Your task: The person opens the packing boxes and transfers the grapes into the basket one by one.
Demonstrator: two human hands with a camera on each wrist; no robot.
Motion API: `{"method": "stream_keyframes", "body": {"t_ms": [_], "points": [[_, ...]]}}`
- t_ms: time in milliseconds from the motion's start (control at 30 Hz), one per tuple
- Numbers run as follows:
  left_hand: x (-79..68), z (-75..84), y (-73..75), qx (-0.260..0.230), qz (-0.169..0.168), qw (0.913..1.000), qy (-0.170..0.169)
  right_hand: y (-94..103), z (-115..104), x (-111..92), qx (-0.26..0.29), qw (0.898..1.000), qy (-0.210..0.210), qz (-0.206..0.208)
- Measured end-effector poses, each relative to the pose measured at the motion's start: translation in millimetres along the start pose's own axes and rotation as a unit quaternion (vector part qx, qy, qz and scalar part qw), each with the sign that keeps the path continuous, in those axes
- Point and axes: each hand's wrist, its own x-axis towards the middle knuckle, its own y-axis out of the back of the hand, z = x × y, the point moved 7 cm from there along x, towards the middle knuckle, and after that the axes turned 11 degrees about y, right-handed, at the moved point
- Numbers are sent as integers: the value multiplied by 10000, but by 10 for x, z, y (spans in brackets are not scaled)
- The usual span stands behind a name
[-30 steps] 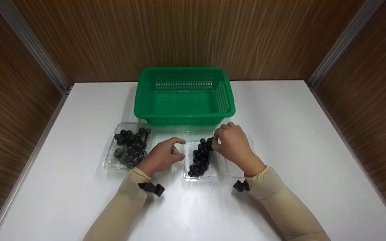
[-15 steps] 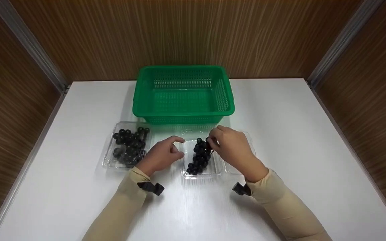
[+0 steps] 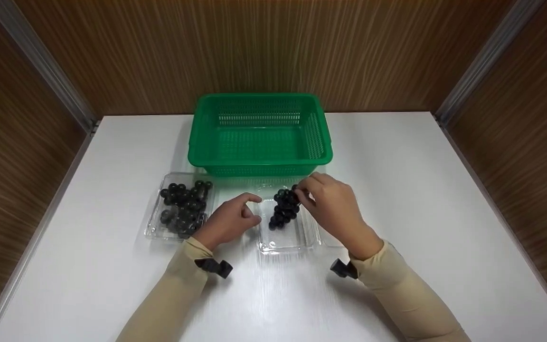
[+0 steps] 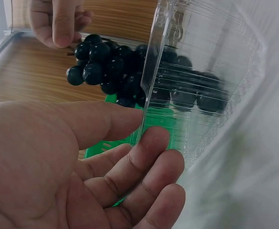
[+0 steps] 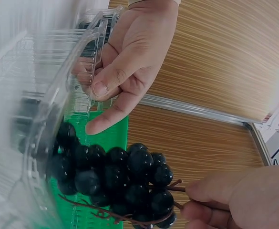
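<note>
I have drawn the bunch of dark grapes (image 3: 284, 209) upward by its stem (image 5: 178, 189) with my right hand (image 3: 333, 205). Its lower end, which lay close to the near edge of the clear container (image 3: 285, 248), is now about over the container's middle, leaving more of the near end uncovered. The topmost grapes have shifted closer to the container's far edge.

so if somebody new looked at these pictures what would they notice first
Probably the green basket near the far edge of the white table. Next, the dark grape bunch in front of it, its stem pinched in the right grip. Then, at the left, the clear box holding more grapes.
</note>
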Motion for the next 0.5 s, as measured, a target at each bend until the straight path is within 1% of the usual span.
{"method": "stream_keyframes", "body": {"t_ms": [133,367,500], "points": [[9,-5,-2,-7,-12,10000,-31,26,4,3,-72,9998,117,169],[16,-12,-7,-16,-17,10000,-48,56,8,11,-146,9995,201,196],[20,-14,-8,26,-4,10000,-37,98,6,23,-124,9988,301,360]]}}
